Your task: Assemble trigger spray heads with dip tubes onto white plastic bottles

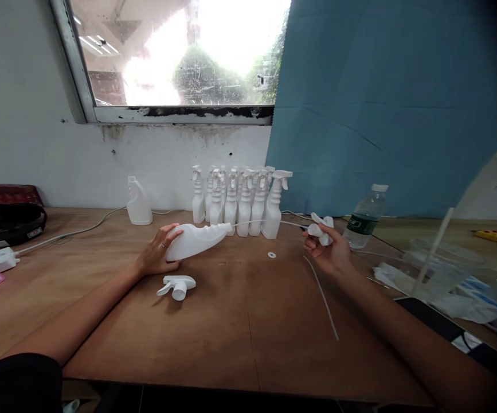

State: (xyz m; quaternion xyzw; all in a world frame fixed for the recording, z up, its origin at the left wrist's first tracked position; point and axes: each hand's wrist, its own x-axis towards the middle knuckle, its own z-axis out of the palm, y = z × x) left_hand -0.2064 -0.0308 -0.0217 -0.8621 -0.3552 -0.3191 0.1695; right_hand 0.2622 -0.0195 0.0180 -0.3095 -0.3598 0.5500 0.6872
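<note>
My left hand is wrapped round the base of a white spray bottle, tilted on its side with its neck pointing right. In my right hand is a white trigger sprayer head, gripped by the fingers. Its thin dip tube stretches left to the bottle's neck; whether the tip is inside I cannot tell. Below the bottle lies a second trigger sprayer head. A loose dip tube rests on the table near my right hand, and a small white ring washer lies between the hands.
Several white spray bottles with sprayer heads stand at the back of the wooden table. A headless bottle stands further left. To the right are a water bottle, a plastic cup and a phone. Cables run along the wall.
</note>
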